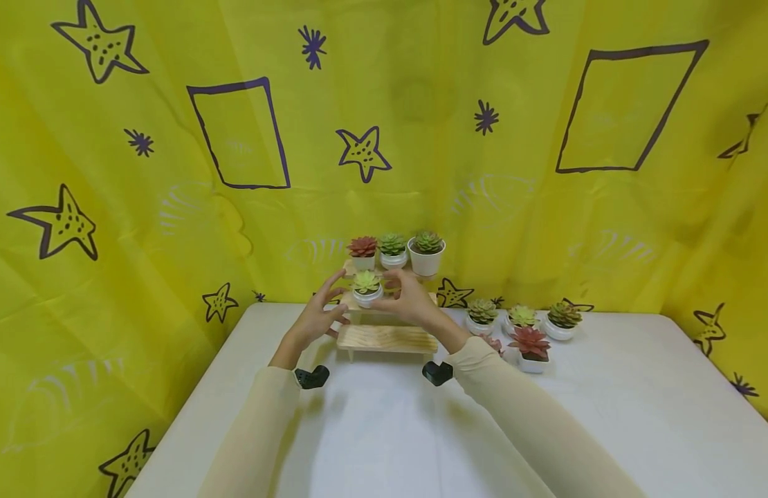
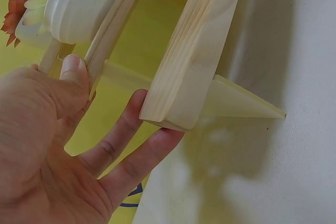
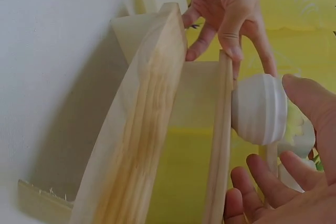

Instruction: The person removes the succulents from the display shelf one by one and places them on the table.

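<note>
A small succulent with pale green leaves in a ribbed white pot (image 1: 367,299) sits on the middle step of a tiered wooden stand (image 1: 387,339). From the left, my left hand (image 1: 315,319) touches the stand, its thumb at the end of the middle step and two spread fingers against the lower step (image 2: 184,61). To the right of the pot is my right hand (image 1: 415,301). In the right wrist view its thumb is at the white pot (image 3: 257,109), while the other fingers, loosely bent, show a gap from it.
On the top step stand a red succulent (image 1: 362,247), a green succulent (image 1: 393,250) and a larger potted one (image 1: 427,254). Several more potted succulents (image 1: 530,342) cluster on the white table (image 1: 384,429) at the right. A yellow patterned curtain (image 1: 415,152) hangs behind.
</note>
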`<state>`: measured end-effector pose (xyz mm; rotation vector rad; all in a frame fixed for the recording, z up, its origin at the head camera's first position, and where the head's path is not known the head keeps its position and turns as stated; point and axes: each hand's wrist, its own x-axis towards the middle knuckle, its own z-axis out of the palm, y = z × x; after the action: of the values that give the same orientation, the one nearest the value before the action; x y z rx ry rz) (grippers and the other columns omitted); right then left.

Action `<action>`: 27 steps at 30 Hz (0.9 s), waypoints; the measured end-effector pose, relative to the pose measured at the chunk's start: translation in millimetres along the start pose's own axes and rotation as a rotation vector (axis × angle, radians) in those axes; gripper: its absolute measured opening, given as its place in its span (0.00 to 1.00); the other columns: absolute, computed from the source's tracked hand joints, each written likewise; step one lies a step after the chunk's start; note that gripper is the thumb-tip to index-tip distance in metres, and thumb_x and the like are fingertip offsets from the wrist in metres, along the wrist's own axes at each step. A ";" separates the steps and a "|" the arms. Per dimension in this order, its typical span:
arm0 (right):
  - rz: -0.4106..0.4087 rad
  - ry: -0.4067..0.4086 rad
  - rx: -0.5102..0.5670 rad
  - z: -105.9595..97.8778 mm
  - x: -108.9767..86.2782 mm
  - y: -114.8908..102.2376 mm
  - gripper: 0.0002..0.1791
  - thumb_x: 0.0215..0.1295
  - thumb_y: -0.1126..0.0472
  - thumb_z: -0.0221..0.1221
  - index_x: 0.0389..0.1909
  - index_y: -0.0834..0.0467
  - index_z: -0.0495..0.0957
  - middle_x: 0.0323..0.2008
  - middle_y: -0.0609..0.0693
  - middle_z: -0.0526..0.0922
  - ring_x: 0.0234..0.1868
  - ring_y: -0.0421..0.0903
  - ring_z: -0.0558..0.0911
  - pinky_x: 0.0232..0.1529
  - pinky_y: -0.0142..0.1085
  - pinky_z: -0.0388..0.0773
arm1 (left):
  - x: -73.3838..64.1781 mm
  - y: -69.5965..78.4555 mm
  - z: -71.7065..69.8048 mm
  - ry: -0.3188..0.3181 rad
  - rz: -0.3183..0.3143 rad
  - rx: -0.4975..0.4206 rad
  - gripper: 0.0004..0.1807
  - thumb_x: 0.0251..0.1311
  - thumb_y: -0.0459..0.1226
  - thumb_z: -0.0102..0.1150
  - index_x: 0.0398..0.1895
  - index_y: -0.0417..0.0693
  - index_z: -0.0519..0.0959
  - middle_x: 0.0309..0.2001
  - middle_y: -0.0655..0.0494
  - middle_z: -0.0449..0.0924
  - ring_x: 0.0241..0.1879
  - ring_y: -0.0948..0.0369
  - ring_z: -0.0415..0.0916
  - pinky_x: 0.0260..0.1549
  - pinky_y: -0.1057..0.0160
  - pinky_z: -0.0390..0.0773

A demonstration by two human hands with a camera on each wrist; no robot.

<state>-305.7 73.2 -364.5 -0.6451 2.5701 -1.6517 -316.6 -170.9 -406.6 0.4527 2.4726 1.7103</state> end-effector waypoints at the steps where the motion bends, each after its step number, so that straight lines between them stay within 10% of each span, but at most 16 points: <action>1: 0.009 0.009 -0.009 2.2 1.3 0.5 0.39 0.62 0.59 0.73 0.70 0.66 0.67 0.64 0.65 0.75 0.65 0.63 0.75 0.62 0.53 0.76 | -0.2 0.5 0.2 -0.002 -0.001 -0.004 0.41 0.77 0.31 0.52 0.83 0.75 0.48 0.78 0.37 0.54 0.42 0.44 0.85 0.25 0.52 0.85; 27: 0.099 0.123 -0.146 25.9 8.8 -5.6 0.41 0.63 0.54 0.73 0.73 0.62 0.66 0.66 0.61 0.75 0.63 0.57 0.77 0.60 0.51 0.76 | 1.6 -2.8 0.6 0.018 -0.023 0.010 0.42 0.77 0.32 0.52 0.81 0.80 0.49 0.78 0.39 0.56 0.42 0.47 0.86 0.25 0.53 0.85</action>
<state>-305.9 45.7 -369.2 -0.4261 2.7787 -1.5319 -318.5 -170.8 -409.4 0.4101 2.4899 1.7009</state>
